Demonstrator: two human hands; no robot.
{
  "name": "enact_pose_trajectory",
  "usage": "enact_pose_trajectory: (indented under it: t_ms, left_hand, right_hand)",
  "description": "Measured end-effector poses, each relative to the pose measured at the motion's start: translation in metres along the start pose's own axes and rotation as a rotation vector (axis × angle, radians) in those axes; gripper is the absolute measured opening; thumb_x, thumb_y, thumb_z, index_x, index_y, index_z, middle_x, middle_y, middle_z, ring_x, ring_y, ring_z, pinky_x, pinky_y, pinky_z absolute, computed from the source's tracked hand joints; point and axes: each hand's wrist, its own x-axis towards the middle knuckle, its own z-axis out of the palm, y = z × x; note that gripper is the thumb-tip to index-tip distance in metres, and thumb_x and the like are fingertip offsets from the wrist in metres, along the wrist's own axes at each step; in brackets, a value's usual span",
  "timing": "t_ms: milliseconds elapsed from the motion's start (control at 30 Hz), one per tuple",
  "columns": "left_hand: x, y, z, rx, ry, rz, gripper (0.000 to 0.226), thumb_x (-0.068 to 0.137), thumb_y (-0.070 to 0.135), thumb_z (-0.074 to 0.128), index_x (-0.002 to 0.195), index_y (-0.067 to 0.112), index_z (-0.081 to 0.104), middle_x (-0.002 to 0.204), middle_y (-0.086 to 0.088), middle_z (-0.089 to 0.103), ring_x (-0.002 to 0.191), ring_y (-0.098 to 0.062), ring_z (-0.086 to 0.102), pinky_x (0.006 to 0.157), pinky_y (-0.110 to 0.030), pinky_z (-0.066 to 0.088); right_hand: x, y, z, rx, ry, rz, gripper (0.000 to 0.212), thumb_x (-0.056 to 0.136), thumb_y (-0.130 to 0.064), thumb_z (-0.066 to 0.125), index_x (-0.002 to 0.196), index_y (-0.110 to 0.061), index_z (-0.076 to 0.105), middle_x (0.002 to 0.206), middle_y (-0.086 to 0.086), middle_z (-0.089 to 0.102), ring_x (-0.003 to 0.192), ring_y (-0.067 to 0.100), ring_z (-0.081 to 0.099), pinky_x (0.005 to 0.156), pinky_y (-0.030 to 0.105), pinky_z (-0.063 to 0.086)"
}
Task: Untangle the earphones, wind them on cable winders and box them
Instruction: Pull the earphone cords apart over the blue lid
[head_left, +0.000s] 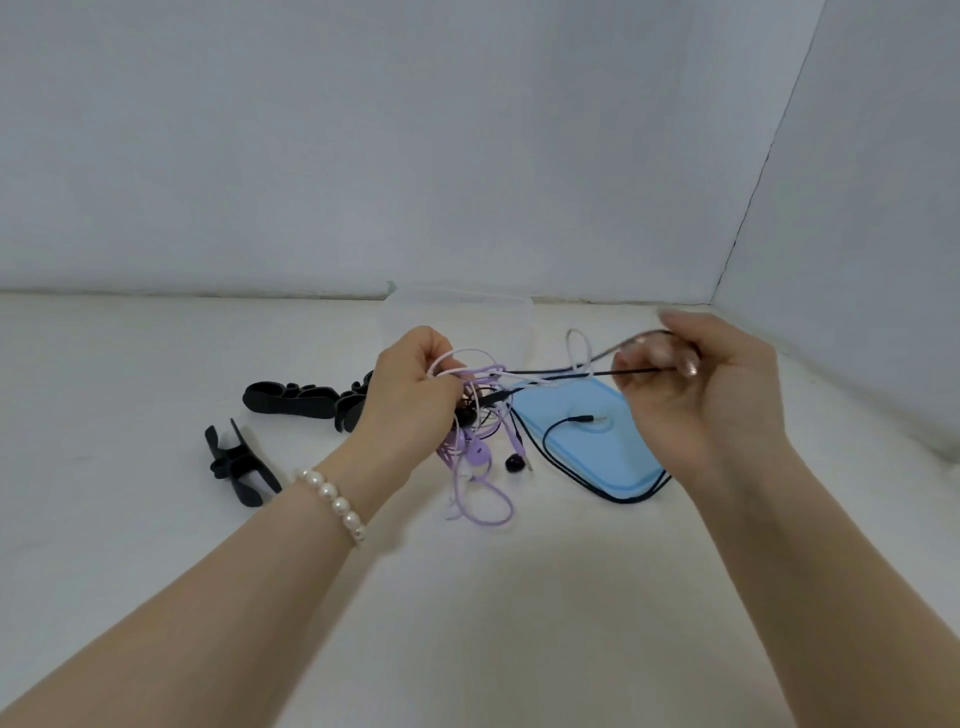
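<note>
Nearest the camera: two bare forearms, reaching in from the lower corners over a white table. Pearl bracelet on the left wrist.

Left hand: raised above the table, fingers curled, grip clamped on a bundle of tangled earphones. Bundle made up of purple, white and black cables, hanging from the hand down to the table. Purple earbud and black earbud low in the bundle; purple loop lying on the table beneath.

Right hand: raised, fingers curled, grip pinched on a black cable drawn taut and roughly level between the two hands. White loop standing up just behind that cable. Fingertips blurred; exact contact points not readable.

Blue lid: flat on the table, below and between the hands, partly hidden by the right hand. Black cable run with its plug lying across the lid and curving round its near edge.

Clear box: behind the hands, near the back wall, faint against the background.

Black cable winders: one left of the left hand, partly behind it; another nearer, well left of the bundle.
</note>
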Motion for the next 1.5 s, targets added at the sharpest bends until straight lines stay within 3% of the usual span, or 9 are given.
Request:
enact_pose_trajectory:
  t_ms: [67,233,433,567,933,1133,1267,1333,1500]
  left_hand:
    - [0.000,0.000,0.000,-0.025,0.024,0.033,0.035,0.075,-0.019,0.039,0.067,0.015,0.043,0.063,-0.003,0.055,0.038,-0.011,0.049,0.036,-0.021,0.035]
    - [-0.003,-0.001,-0.005,0.024,0.048,0.191,0.040,0.071,-0.017,0.040,0.066,0.021,0.051,0.062,-0.004,0.054,0.053,-0.014,0.048,0.043,-0.019,0.036]
    - [-0.009,0.003,-0.005,-0.062,0.033,0.237,0.041,0.069,-0.026,0.039,0.057,0.012,0.049,0.059,-0.009,0.053,0.040,-0.008,0.049,0.036,-0.016,0.036]
    - [-0.011,0.006,-0.005,-0.095,0.036,0.245,0.041,0.070,-0.028,0.037,0.056,0.010,0.046,0.061,-0.012,0.052,0.039,-0.005,0.049,0.036,-0.015,0.038]
    - [0.007,-0.009,-0.006,0.076,0.065,0.078,0.033,0.076,-0.017,0.041,0.060,0.011,0.050,0.050,-0.006,0.047,0.031,-0.011,0.044,0.035,-0.020,0.035]
    - [0.012,-0.009,-0.011,0.052,0.077,-0.036,0.030,0.078,-0.015,0.044,0.061,0.009,0.051,0.052,-0.008,0.045,0.027,-0.004,0.038,0.032,-0.013,0.029]
    - [0.016,-0.010,-0.014,0.061,0.057,-0.095,0.032,0.079,-0.013,0.046,0.059,0.011,0.051,0.046,-0.004,0.047,0.028,-0.004,0.039,0.032,-0.012,0.028]
    - [0.017,-0.013,-0.014,0.077,0.054,-0.084,0.032,0.078,-0.012,0.047,0.058,0.012,0.052,0.046,-0.003,0.048,0.035,-0.010,0.044,0.035,-0.014,0.029]
    - [0.020,-0.012,-0.021,0.056,0.119,-0.043,0.033,0.077,-0.013,0.047,0.059,0.014,0.055,0.054,-0.004,0.052,0.045,-0.017,0.044,0.037,-0.016,0.032]
  right_hand:
    - [-0.001,-0.006,-0.001,0.042,-0.005,0.205,0.038,0.074,-0.016,0.056,0.042,-0.016,0.036,0.038,-0.001,0.027,0.034,0.014,0.026,0.060,0.028,0.037]
    - [-0.007,-0.003,0.001,-0.712,-0.243,0.413,0.023,0.083,-0.023,0.058,0.070,-0.005,0.059,0.033,-0.002,0.036,0.029,0.011,0.025,0.057,0.028,0.024]
    - [-0.002,0.000,-0.007,-1.001,-0.268,0.543,0.041,0.086,-0.029,0.063,0.056,-0.012,0.040,0.039,0.003,0.040,0.031,0.014,0.034,0.056,0.028,0.050]
    - [-0.006,-0.006,-0.009,-1.088,-0.406,0.583,0.039,0.089,-0.035,0.057,0.062,-0.008,0.051,0.034,0.001,0.027,0.028,0.012,0.023,0.061,0.029,0.054]
    - [0.008,-0.005,-0.020,-0.225,-0.668,0.251,0.027,0.066,-0.032,0.079,0.059,-0.015,0.060,0.057,0.000,0.051,0.060,0.015,0.053,0.067,0.027,0.050]
    - [0.010,-0.015,-0.020,0.198,-0.574,0.135,0.018,0.072,-0.027,0.068,0.057,-0.019,0.063,0.063,-0.008,0.060,0.066,0.009,0.055,0.065,0.023,0.043]
    - [0.005,-0.024,-0.020,0.408,-0.344,0.049,0.016,0.065,-0.016,0.068,0.054,-0.014,0.056,0.059,-0.006,0.056,0.057,0.010,0.055,0.070,0.025,0.042]
    - [0.003,-0.030,-0.019,0.311,-0.276,0.072,0.017,0.058,-0.017,0.065,0.049,-0.015,0.050,0.051,-0.005,0.052,0.039,0.010,0.044,0.059,0.022,0.045]
    - [0.002,-0.030,-0.016,-0.485,-0.374,0.407,0.045,0.059,-0.053,0.062,0.054,-0.009,0.063,0.035,0.005,0.046,0.016,0.007,0.022,0.038,0.019,0.040]
